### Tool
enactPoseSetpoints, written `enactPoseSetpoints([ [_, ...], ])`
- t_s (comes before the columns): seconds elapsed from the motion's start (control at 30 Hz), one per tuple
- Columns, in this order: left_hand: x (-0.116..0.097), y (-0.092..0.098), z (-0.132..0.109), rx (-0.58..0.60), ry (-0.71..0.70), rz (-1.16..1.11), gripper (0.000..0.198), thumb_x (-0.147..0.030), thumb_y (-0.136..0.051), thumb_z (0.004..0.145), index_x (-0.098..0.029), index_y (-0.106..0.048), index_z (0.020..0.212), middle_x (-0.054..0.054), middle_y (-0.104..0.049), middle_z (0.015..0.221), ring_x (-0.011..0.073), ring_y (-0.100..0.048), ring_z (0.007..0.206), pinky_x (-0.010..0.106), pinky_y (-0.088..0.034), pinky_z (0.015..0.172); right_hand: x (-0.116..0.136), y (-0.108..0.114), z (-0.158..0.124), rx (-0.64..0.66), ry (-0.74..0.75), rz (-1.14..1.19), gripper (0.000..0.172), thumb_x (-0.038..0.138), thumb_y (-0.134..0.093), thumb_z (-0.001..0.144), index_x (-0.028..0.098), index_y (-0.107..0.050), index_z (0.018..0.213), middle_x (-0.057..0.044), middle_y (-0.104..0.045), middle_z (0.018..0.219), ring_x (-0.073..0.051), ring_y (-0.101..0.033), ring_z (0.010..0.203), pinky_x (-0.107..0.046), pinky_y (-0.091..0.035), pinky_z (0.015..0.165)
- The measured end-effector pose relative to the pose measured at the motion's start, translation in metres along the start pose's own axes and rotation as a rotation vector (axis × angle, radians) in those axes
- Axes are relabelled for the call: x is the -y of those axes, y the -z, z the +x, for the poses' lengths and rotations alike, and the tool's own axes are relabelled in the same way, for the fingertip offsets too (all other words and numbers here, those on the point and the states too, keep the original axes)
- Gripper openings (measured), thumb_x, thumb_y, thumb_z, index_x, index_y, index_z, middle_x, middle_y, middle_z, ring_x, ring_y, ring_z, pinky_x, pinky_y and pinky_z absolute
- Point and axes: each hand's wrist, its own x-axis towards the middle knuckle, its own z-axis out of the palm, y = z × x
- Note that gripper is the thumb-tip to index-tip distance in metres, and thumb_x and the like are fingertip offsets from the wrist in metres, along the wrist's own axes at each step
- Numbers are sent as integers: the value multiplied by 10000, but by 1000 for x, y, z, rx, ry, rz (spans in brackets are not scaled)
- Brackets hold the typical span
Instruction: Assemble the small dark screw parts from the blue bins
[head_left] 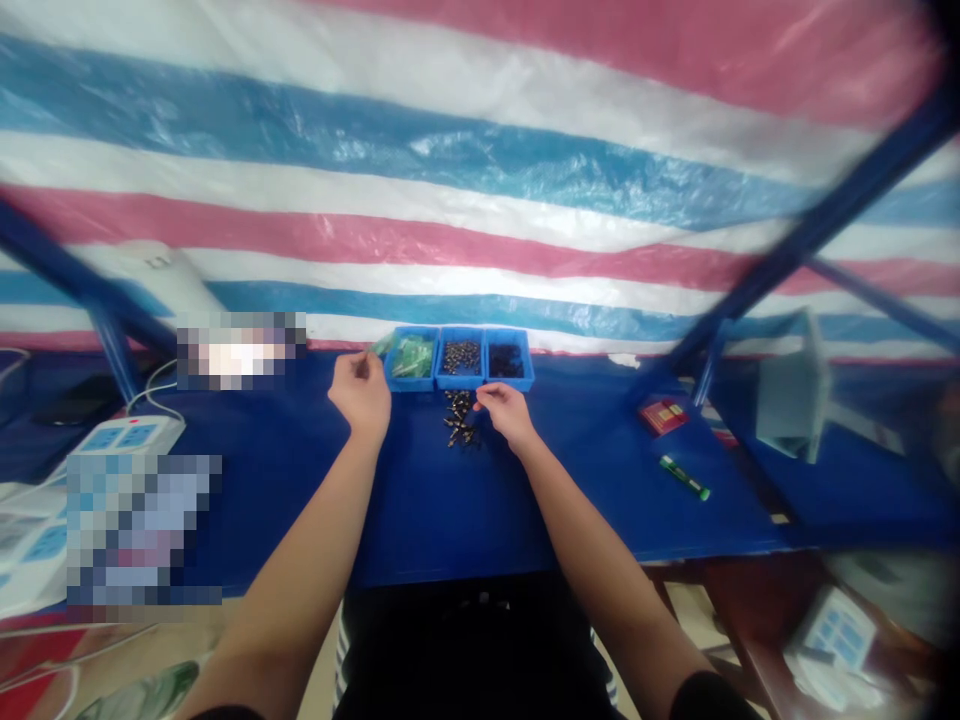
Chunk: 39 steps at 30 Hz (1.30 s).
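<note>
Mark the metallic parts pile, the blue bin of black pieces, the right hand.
Metallic parts pile point(460, 420), head view: its middle.
Blue bin of black pieces point(513, 384), head view: front wall.
Right hand point(510, 411), head view: back of the hand.

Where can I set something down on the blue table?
Bare: between left forearm and white power strip; between right forearm and green tube; between loose shiny parts and the front edge. Crowded: around those parts, the blue bins, left hand and right hand.

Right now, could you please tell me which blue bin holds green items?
The left bin; the middle bin holds metallic parts, and the right bin black pieces.
</note>
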Motion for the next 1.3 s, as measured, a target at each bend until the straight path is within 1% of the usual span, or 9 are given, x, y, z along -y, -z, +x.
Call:
enactPoseSetpoints([
  [0.23,-5,-27,31,222,-217,213,254,-306,-485,905,-187,-640,1068,75,-707,1071,225,-666,958,336,-482,896,0,0,0,24,13,3,244,380,-665,727,169,-672,849,-14,-684,636,-131,-571,554,-236,-401,546],
  [0.4,4,-39,39,563,-408,321,417,-188,-495,843,-253,-611,1239,60,-694,1132,258,-632,1046,383,-458,944,1,1,1,40,18,-10,241,385,-658,738,171,-674,848,-13,-685,638,-136,-584,569,-247,-418,577],
  [0.5,3,-41,38,634,-478,369,401,-235,-477,868,-295,-618,1238,36,-638,1265,302,-509,1238,547,-279,1095,2,0,0,66,37,-26,245,388,-656,741,167,-672,846,-14,-687,644,-136,-587,571,-252,-426,594],
  [0.6,-2,-47,35,712,-452,430,343,-385,-452,909,-339,-647,1186,18,-598,1325,391,-388,1319,735,-100,1050,3,0,-1,72,36,-44,233,380,-649,747,169,-671,845,-12,-686,646,-136,-589,575,-253,-428,603],
  [0.8,-11,-55,34,758,-408,461,359,-476,-425,910,-326,-691,1098,39,-590,1329,478,-319,1319,826,34,948,3,2,-1,63,33,-62,230,374,-638,752,173,-679,856,-13,-689,649,-140,-594,592,-248,-423,597],
  [1.0,-41,-18,-5,509,-571,185,348,-326,-384,955,-223,-613,1197,103,-588,1295,315,-421,1298,616,-124,1115,0,2,3,66,28,-35,229,377,-641,746,173,-677,844,-8,-680,634,-142,-597,584,-251,-432,594],
  [1.13,-47,23,-63,846,-756,70,384,-461,-561,868,-259,-606,1192,99,-577,1255,284,-479,1230,496,-300,1080,-4,4,7,53,32,-6,203,356,-645,733,180,-684,828,2,-662,631,-145,-590,602,-258,-447,606],
  [1.23,-37,35,-89,920,-827,159,833,-620,-726,660,-267,-481,1374,138,-345,1498,408,-225,1401,610,-170,1114,-6,6,10,38,56,-1,198,353,-649,727,182,-689,818,16,-629,605,-135,-565,578,-253,-442,596],
  [1.3,-30,32,-92,867,-824,224,932,-635,-743,632,-258,-428,1424,146,-270,1542,445,-125,1427,661,-93,1112,-8,8,11,21,65,-35,210,364,-637,736,184,-692,830,24,-606,577,-135,-546,555,-255,-435,582],
])
